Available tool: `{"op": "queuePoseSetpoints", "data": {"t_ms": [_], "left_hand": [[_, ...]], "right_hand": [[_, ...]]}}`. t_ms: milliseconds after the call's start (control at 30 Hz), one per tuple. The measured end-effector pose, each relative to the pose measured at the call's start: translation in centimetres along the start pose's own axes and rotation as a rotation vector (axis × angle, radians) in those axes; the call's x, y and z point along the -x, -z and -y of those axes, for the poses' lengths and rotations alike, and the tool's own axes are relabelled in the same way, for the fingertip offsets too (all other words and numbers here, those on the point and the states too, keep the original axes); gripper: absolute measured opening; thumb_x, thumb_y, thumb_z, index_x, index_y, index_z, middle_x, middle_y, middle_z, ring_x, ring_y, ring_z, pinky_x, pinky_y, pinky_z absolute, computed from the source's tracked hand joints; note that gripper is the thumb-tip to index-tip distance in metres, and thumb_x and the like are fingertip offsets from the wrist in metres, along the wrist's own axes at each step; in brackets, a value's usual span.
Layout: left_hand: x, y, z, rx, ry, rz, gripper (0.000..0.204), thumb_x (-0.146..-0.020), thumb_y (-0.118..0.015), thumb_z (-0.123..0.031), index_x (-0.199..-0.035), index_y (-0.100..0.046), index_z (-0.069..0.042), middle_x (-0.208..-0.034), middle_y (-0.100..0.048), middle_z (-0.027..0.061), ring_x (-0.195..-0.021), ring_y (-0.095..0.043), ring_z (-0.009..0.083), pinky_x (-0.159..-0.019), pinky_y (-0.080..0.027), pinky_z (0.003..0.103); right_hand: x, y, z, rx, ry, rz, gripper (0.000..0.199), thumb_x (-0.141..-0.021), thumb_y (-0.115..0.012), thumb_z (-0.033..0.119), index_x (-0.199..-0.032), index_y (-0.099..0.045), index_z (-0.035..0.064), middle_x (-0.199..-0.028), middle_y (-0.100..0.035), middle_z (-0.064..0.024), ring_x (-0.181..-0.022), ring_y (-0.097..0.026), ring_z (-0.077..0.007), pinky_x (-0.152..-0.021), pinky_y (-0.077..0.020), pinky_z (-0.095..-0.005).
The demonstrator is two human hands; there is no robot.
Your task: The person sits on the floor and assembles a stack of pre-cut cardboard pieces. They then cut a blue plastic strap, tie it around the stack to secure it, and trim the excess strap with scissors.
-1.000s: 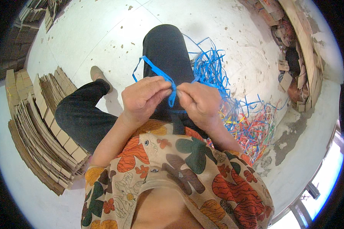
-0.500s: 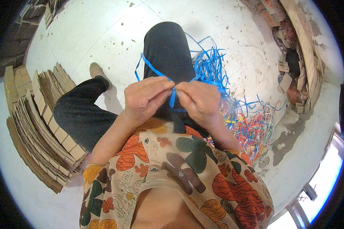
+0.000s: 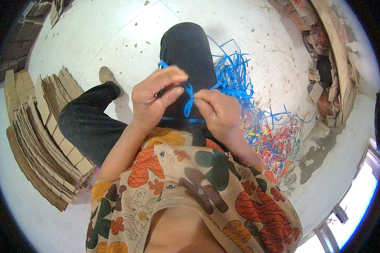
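Note:
A blue plastic strap (image 3: 188, 103), looped and knotted, sits in front of my dark-trousered right thigh. My right hand (image 3: 219, 111) pinches its knot between thumb and forefinger. Just left of the knot is my left hand (image 3: 156, 95), its thumb and forefinger parted and the other fingers curled. Part of the strap passes behind this hand, and a short piece shows above its knuckles. Another length of blue strap lies across my lap, below the hands.
Beside my right leg lies a tangle of blue straps (image 3: 234, 69), and nearer me a heap of multicoloured straps (image 3: 278, 143). Stacked cardboard pieces (image 3: 50, 147) stand at the left. Cardboard scraps (image 3: 316, 90) and a long wooden board (image 3: 337, 46) line the far right.
My left thumb and forefinger have parted from the strap, and that hand has shifted slightly left. A small loop now shows at the knot, still pinched by my right hand.

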State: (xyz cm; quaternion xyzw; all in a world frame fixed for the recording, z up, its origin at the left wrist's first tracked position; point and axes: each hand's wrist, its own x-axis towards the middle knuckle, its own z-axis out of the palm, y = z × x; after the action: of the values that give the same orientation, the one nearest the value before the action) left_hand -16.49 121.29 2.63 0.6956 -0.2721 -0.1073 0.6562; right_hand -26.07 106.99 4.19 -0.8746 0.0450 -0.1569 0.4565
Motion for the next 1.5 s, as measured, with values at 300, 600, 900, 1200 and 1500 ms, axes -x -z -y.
{"op": "queuePoseSetpoints", "data": {"t_ms": [300, 600, 900, 1200, 1500], "left_hand": [[-0.2, 0.6, -0.2, -0.234, -0.143, 0.187, 0.019, -0.065, -0.070, 0.001, -0.082, -0.064, -0.003, -0.080, -0.064, 0.0066, -0.072, -0.059, 0.0189, -0.065, -0.046, 0.028], [-0.7, 1.3, -0.5, -0.082, -0.068, 0.238, 0.017, -0.068, -0.072, -0.011, -0.080, -0.064, -0.002, -0.078, -0.064, 0.0070, -0.068, -0.059, 0.0161, -0.059, -0.045, 0.026], [-0.1, 1.3, 0.0, 0.049, 0.262, 0.304, 0.014, -0.073, -0.070, -0.008, -0.084, -0.067, -0.001, -0.077, -0.064, 0.0080, -0.066, -0.057, 0.0096, -0.057, -0.046, 0.021], [-0.1, 0.9, 0.3, -0.156, -0.014, 0.279, 0.009, -0.076, -0.065, -0.005, -0.084, -0.066, 0.000, -0.076, -0.064, 0.0090, -0.065, -0.061, 0.0144, -0.057, -0.046, 0.024], [-0.1, 2.8, 1.6, 0.054, 0.251, 0.092, 0.005, -0.077, -0.063, -0.005, -0.078, -0.065, 0.000, -0.064, -0.060, 0.0059, -0.055, -0.054, 0.0131, -0.053, -0.044, 0.025]], "right_hand": [[-0.5, 0.3, 0.1, 0.106, 0.116, 0.017, 0.012, -0.075, -0.064, 0.008, -0.086, -0.060, 0.0060, -0.072, -0.059, -0.0113, -0.062, -0.059, -0.0283, -0.052, -0.0451, -0.0353], [-0.3, 0.0, -1.9, 0.187, 0.369, -0.265, 0.018, -0.064, -0.064, -0.004, -0.082, -0.062, -0.0009, -0.077, -0.062, -0.0132, -0.061, -0.060, -0.0240, -0.051, -0.0456, -0.0314], [-0.3, 0.6, -2.4, 0.257, 0.362, -0.314, 0.020, -0.062, -0.065, -0.005, -0.081, -0.062, -0.0010, -0.078, -0.063, -0.0137, -0.063, -0.061, -0.0247, -0.053, -0.0480, -0.0313], [-0.5, 0.5, -2.4, 0.155, 0.381, -0.172, 0.017, -0.062, -0.064, -0.001, -0.079, -0.061, 0.0008, -0.074, -0.062, -0.0122, -0.062, -0.060, -0.0249, -0.053, -0.0472, -0.0307], [-0.1, 1.5, -2.6, 0.129, 0.018, 0.098, 0.012, -0.072, -0.063, 0.006, -0.083, -0.063, 0.0028, -0.076, -0.062, -0.0095, -0.065, -0.060, -0.0253, -0.057, -0.0464, -0.0304]]}}
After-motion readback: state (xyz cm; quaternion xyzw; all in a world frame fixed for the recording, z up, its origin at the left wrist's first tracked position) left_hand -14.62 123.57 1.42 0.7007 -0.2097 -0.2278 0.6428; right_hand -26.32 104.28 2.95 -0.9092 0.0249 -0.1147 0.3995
